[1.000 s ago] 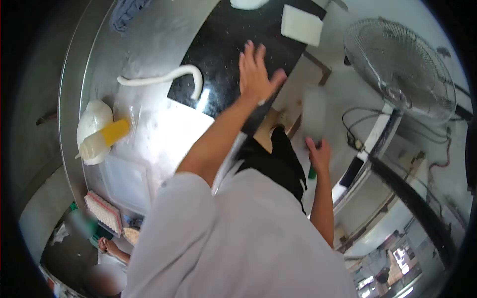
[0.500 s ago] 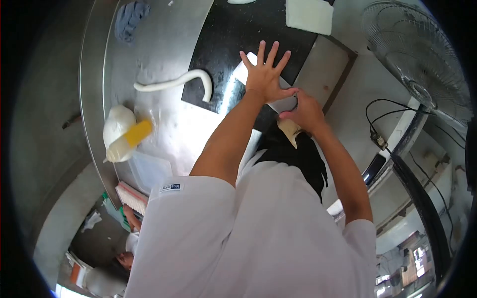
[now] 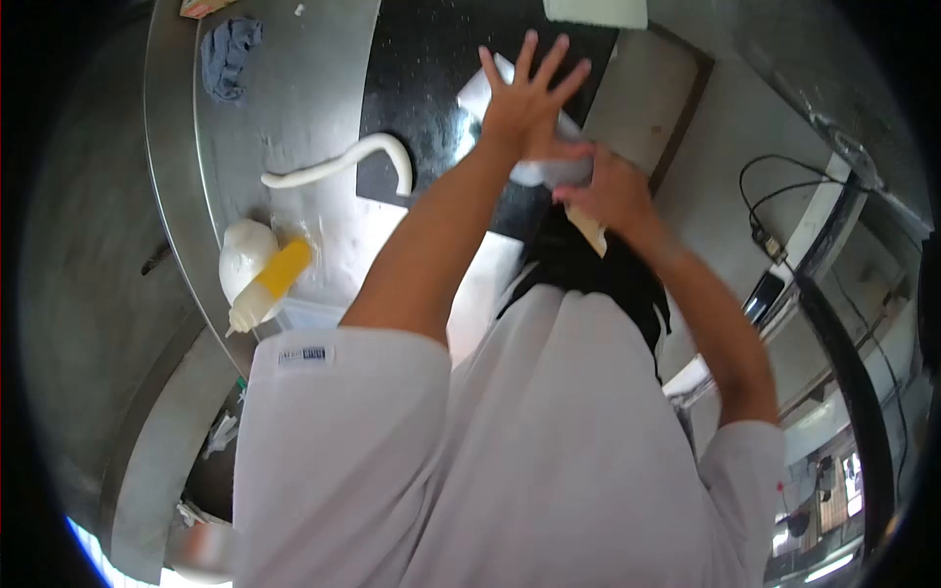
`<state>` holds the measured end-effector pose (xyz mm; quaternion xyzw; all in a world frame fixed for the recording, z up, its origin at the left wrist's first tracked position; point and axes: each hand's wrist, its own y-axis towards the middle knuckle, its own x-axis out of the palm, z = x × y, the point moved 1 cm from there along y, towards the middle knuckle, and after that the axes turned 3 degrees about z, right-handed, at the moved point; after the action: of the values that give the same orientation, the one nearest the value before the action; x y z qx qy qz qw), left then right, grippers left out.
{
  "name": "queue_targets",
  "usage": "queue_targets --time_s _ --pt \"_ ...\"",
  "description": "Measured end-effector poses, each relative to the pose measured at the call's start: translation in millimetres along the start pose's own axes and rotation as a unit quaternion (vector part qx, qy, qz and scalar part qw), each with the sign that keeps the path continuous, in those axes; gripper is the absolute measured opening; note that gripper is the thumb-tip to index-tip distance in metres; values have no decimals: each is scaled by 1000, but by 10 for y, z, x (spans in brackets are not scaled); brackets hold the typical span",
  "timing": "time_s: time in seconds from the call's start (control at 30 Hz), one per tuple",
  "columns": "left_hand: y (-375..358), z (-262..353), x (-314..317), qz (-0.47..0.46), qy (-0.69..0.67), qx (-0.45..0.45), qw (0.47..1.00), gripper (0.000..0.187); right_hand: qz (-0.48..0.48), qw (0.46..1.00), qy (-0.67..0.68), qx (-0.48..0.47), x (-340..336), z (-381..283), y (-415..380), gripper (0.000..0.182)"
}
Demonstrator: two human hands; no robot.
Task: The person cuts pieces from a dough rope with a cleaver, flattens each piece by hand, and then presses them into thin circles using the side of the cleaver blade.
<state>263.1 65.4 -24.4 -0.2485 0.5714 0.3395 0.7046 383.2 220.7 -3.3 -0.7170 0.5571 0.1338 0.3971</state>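
My left hand (image 3: 524,113) lies with its fingers spread over the flat of a broad metal blade on the black board (image 3: 421,73). The blade belongs to what looks like a cleaver (image 3: 474,93) with a tan handle. Fingers of my right hand (image 3: 613,191) are wrapped about its near end, where blade and handle meet, and the thumbs are close together. What lies under the blade is hidden. Left of my hands, a curved white dough rope (image 3: 348,159) rests partly on the board and partly on the steel table (image 3: 294,108).
A squeeze bottle (image 3: 270,284) with yellow contents leans by a white bagged lump (image 3: 245,250). A grey-blue cloth (image 3: 231,59) lies at upper left. A pale slab (image 3: 596,10) sits at the board's far edge. Cables (image 3: 769,235) and a fan (image 3: 833,137) are at right.
Both hands have moved farther forward over the board along with the blade. The camera view has shifted; the person at lower left has mostly left view.
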Motion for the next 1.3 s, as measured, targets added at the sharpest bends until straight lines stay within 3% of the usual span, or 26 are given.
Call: queue_targets --time_s 0.07,0.1,0.17,0.2,0.23,0.3,0.37,0.4,0.47,0.57,0.63,0.67,0.7,0.73,0.77,0.8,0.87,1.03,1.07,1.1,1.2,1.27,1.3 --pt "209 -112 30 38 15 -10 999 112 -2 1000 -1 8 -230 7 419 74" --pt "380 -37 -382 -76 37 -27 996 114 1 1000 6 1 -266 -34 556 73" --pt "422 -289 -33 10 60 8 998 114 -8 1000 17 -5 -154 -60 360 73" --pt "295 -267 2 -7 42 24 999 116 11 999 31 -22 -18 -75 173 72" --pt "52 -214 28 33 -29 59 997 118 33 997 41 -50 73 -84 105 72" --pt "-358 33 88 -54 -27 37 998 120 -16 997 68 -21 338 10 -240 81" --pt "-149 101 36 -101 -27 63 993 121 155 977 -10 -144 370 175 -204 85" --pt "-16 80 37 -49 -23 62 997 119 185 973 -61 -127 274 162 -116 81" --pt "184 24 18 -12 -20 54 998 115 55 997 -37 -33 -6 160 107 80" --pt "501 -199 -49 34 36 36 998 113 55 997 5 -53 -243 73 476 78" --pt "273 -174 -114 5 77 23 997 114 -24 999 -34 25 -182 -107 420 73" --pt "65 -135 -44 -13 32 40 999 115 -15 999 26 -22 -102 -147 155 71" --pt "-163 -64 26 -32 -16 56 998 115 7 998 -26 -65 105 7 -48 80" --pt "-325 101 118 -26 -59 55 996 117 89 988 -25 -125 252 137 -253 79" --pt "-270 219 68 -79 -65 60 993 119 181 966 -30 -182 265 247 -236 78" --pt "-44 150 99 -47 -48 53 996 119 191 963 -39 -186 57 267 8 78" --pt "-87 235 19 -19 -28 -8 999 118 23 994 -73 -72 -186 243 3 75" --pt "259 -154 -128 68 67 -113 989 115 -79 988 -99 -88 -560 -12 622 76" --pt "199 -189 -97 33 70 -101 992 117 -97 987 -96 -85 -564 -132 725 78" --pt "42 -172 -27 41 33 -71 996 118 -87 988 -92 -93 -504 -120 682 78" --pt "-231 241 17 -48 -23 -51 997 120 -37 986 -96 -130 -125 264 41 93" --pt "64 183 46 -10 -19 -58 998 120 69 965 -163 -192 -271 361 208 98" --pt "109 183 18 13 -9 -79 997 120 59 968 -161 -185 -397 361 268 98"
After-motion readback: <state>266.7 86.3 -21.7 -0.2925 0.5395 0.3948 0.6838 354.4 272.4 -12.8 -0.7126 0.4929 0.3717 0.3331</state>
